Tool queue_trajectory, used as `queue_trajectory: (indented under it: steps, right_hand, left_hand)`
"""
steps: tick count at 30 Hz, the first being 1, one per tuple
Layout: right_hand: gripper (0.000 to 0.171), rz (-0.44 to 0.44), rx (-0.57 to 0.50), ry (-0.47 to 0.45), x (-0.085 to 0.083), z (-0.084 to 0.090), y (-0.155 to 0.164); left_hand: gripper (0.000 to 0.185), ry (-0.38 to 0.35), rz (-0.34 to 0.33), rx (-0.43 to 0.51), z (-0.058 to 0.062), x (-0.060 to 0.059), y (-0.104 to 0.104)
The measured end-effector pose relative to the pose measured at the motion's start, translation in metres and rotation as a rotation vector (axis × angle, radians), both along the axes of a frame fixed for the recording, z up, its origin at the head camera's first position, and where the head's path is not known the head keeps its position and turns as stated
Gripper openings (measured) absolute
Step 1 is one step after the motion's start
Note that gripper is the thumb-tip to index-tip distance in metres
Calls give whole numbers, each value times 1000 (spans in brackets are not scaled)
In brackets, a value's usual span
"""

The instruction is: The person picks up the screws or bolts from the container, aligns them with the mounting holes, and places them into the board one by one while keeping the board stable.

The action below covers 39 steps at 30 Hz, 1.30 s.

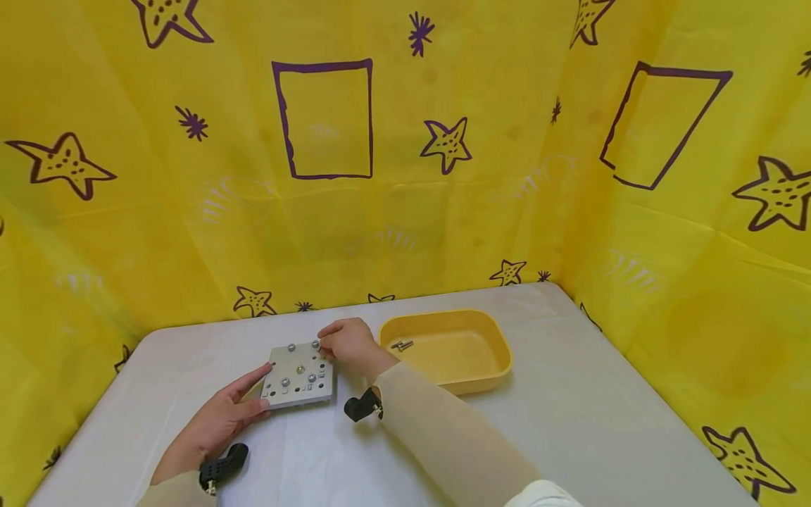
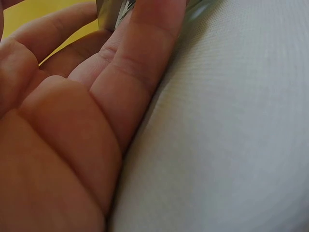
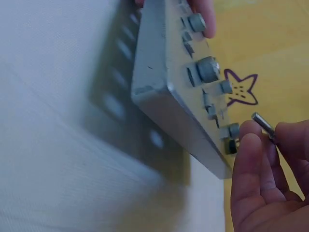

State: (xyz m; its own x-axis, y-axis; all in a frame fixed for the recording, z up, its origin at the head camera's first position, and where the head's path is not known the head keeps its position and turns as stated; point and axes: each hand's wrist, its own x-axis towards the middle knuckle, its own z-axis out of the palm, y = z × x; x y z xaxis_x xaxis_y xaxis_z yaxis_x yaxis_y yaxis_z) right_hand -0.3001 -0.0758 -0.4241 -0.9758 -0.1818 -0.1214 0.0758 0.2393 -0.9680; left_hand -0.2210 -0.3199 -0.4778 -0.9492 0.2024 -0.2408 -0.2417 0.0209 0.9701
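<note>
A grey metal plate (image 1: 299, 375) with several screws (image 1: 300, 369) standing in it is seen on the white table (image 1: 570, 422), in the lower left of centre of the head view. The plate's near left corner is touched by the left hand (image 1: 218, 421), whose fingers (image 1: 252, 384) are held straight and close together, with the thumb against the edge; in the left wrist view the fingers (image 2: 145, 58) are seen pressed side by side, resting on the table, with the plate (image 2: 113, 12) at their tips.

The right hand (image 1: 351, 345) is placed at the plate's far right corner. In the right wrist view a small screw (image 3: 263, 124) is pinched between its fingertips (image 3: 248, 145), just beside the plate's edge (image 3: 188, 121), at the lower right of the frame.

A yellow tray (image 1: 488, 366) is seen just to the right of the right hand, and some loose screws (image 1: 402, 345) are lying in its left part. Yellow cloth with purple stars (image 1: 446, 144) is hung behind the table.
</note>
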Motion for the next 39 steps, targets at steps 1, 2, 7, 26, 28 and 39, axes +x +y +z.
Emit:
queue_trajectory:
  steps: [1,2,7,26,28,39]
  right_hand:
    - [11,3,4,3,1,-1,-1]
    - [11,4,5,2,1,-1,-2]
    - [10,4,31,3,2,-3,-7]
    - [11,36,199,68,4,-6,-10]
    - [10,43,222,88,4,-6,-11]
    - [10,67,243,108,6,-5,-10]
  left_hand:
    - [81,-1,1,0,0,0,0]
    - [82,-2,1,2,0,0,-1]
    - [82,-5,7,10,0,0,0]
    - [82,-3,0,4,1,1,1]
    - [81,-7,9,0,1,1,1]
    - [80,-1,2,-6,2,2,1]
